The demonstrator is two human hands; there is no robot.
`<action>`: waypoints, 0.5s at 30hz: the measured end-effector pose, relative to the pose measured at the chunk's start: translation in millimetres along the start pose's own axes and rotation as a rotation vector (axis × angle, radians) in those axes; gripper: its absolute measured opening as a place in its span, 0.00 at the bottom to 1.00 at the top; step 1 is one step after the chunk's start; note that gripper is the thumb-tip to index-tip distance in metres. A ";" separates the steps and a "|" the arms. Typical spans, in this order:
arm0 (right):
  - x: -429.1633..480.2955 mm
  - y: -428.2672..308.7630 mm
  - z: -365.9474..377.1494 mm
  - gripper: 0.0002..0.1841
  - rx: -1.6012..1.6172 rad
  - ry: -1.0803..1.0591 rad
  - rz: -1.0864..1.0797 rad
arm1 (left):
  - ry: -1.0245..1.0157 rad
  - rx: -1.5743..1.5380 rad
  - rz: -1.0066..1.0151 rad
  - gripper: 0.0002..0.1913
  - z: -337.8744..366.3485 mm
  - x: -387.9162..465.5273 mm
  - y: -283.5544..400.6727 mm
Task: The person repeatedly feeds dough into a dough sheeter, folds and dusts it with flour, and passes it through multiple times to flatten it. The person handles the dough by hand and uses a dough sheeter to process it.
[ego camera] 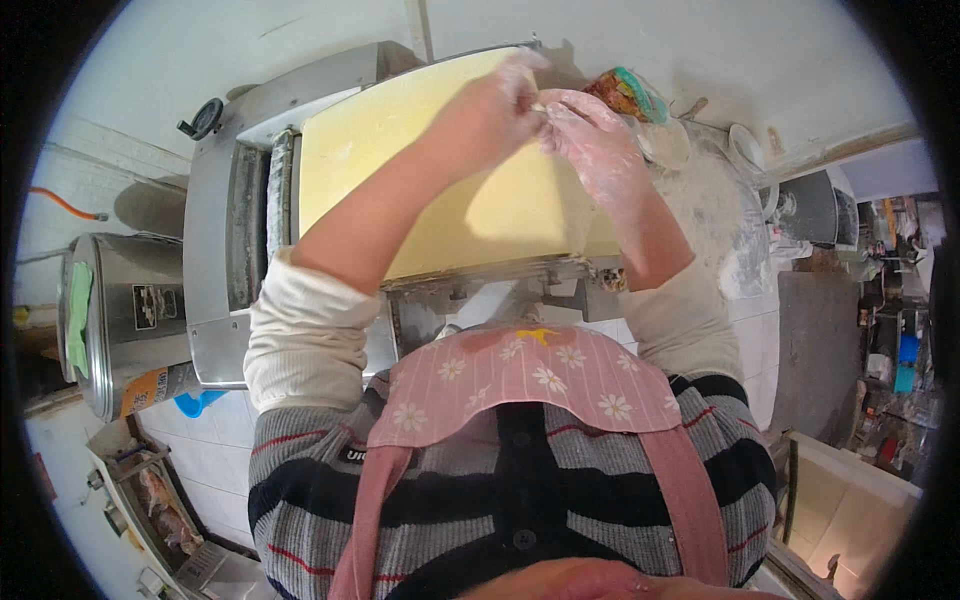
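Observation:
Both hands meet above the right part of a pale yellow conveyor belt [375,180] on a metal dough-rolling machine [217,262]. White flour coats both hands. My left hand [499,105] has its fingers bent and partly blurred, close to the fingers of my right hand [589,139]. A small pale bit, perhaps dough, shows between the fingertips; which hand grips it cannot be told. The flour-dusted roller [280,195] lies at the left end of the belt, away from both hands.
A floury worktop [705,195] adjoins the belt's right end, with a plastic bag of reddish-brown food [626,94] at its back. A black handwheel [206,118] sticks out at the machine's back left. A large metal drum [127,315] stands left of the machine.

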State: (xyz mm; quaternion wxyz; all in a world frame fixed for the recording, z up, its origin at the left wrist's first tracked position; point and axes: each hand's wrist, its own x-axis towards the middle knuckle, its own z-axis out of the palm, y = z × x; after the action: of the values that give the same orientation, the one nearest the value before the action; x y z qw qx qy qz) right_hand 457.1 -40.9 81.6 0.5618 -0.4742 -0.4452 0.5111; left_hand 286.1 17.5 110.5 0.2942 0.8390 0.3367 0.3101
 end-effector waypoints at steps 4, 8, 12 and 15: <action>-4.6 30.0 -69.8 0.10 -0.401 0.019 -0.368 | -0.182 -0.193 -0.024 0.28 46.2 24.2 19.2; 0.6 131.8 -159.3 0.09 -0.114 0.230 0.222 | -0.153 -0.195 -0.154 0.28 63.2 25.7 9.9; -7.9 274.8 -156.9 0.10 -0.936 0.260 0.139 | 0.006 -0.231 -0.293 0.26 42.2 -2.3 -9.9; 5.8 336.4 -109.4 0.14 -1.231 -0.096 0.130 | 0.119 -0.303 -0.411 0.23 21.8 -32.2 -22.0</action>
State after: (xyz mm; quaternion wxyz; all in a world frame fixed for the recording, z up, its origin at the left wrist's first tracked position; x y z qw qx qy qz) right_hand 514.1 -34.2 -267.5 0.1326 -0.7137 -0.6535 0.2146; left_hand 274.7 0.4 70.8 0.4529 0.6795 0.4667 0.3396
